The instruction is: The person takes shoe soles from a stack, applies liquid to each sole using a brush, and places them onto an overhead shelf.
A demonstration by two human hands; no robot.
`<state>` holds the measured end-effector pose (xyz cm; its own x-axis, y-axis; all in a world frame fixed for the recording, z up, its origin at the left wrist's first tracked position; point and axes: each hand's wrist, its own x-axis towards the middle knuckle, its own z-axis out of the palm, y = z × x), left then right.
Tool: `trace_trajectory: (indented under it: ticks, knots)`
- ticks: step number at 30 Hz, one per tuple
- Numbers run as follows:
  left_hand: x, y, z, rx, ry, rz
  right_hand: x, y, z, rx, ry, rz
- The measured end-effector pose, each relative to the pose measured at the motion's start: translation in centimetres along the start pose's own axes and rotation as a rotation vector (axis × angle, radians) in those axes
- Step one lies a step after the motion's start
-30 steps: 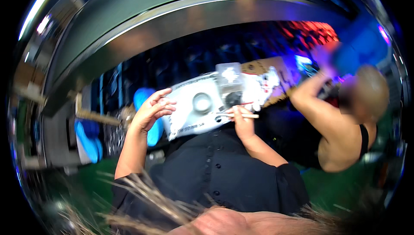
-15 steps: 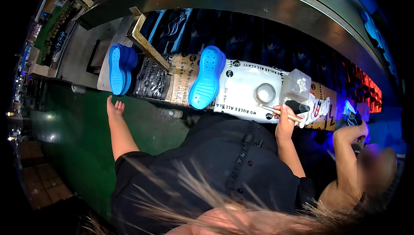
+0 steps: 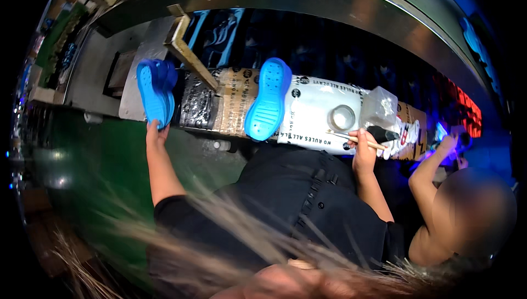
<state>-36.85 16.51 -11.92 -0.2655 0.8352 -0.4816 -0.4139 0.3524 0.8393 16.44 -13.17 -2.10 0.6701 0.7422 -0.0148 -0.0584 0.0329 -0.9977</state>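
At the left end of the work surface is a stack of blue shoe soles (image 3: 166, 87). My left hand (image 3: 157, 131) is closed on the near end of the top blue sole (image 3: 148, 93), which lies a little askew from those under it. My right hand (image 3: 363, 151) grips a thin brush with a pale wooden handle (image 3: 376, 145), its tip pointing left over white plastic wrapping (image 3: 310, 118). A second pile of blue soles (image 3: 266, 104) rests between my hands. Just beyond the brush stands a round open pot (image 3: 342, 117).
A clear plastic tub (image 3: 379, 108) and a dark pointed object (image 3: 381, 133) are by my right hand. An angled metal bracket (image 3: 189, 54) juts over the surface. Shoes (image 3: 222, 35) line the dark conveyor behind. A co-worker's arm (image 3: 422, 175) reaches in at the right.
My left hand, open and apart from the stack before, has reached the near end of the top sole and closed on it. My right hand still holds the brush in nearly the same place.
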Motion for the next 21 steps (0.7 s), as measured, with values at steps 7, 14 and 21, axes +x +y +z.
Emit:
trace_trajectory:
  ticks: [7, 14, 21]
  knots:
    - [-10.6, -3.2, -6.6, 0.102, -0.265, -0.096, 0.7, 0.3, 0.0, -0.034, -0.083, 0.028]
    - [-16.7, -6.8, -0.3, 0.206, -0.258, -0.19, 0.3, -0.7, -0.5, 0.037, -0.069, 0.023]
    - [-18.3, -9.8, 8.3, 0.093, -0.259, -0.159, -0.4, -0.9, -2.0, 0.084, -0.05, 0.018]
